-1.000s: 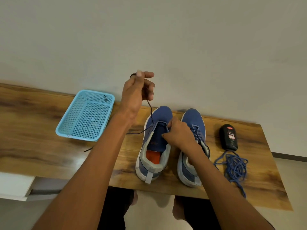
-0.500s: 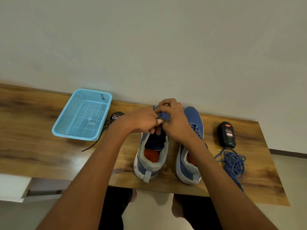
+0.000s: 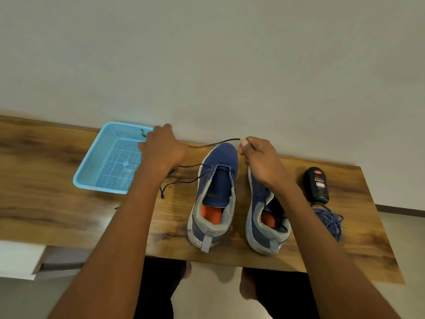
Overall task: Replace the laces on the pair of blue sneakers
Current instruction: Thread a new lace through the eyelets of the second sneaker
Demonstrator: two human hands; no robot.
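A person seated at a wooden table [image 3: 57, 203] works a dark lace [image 3: 195, 178] out of the left sneaker [image 3: 216, 194] of a blue pair. The right hand [image 3: 259, 161] pinches one end of the lace between thumb and forefinger, fingers curled, just beyond the shoe's toe; from that pinch the cord runs leftward, away from the shoe, to the left hand [image 3: 164, 150]. The left hand's back faces the camera and its fingers curl downward over the cord, but whether they actually clamp it cannot be told. Below and toward the body from the right-hand pinch, the lace is threaded only through the eyelets nearest the toe, with a loose tail trailing on the wood under the left forearm.

The lace looks light, limp and thin, likely to slide freely through eyelets yet to slip from a loose hold; its stiff tip, where the right hand has it, seems the surest place to grasp. The right sneaker [image 3: 266, 217] stands just beside its partner, under the right wrist. Outward from that wrist lie a black bottle [image 3: 317, 184] and a heap of blue laces [image 3: 330, 221]. A pale blue basket [image 3: 110, 157] sits just beyond the left hand.
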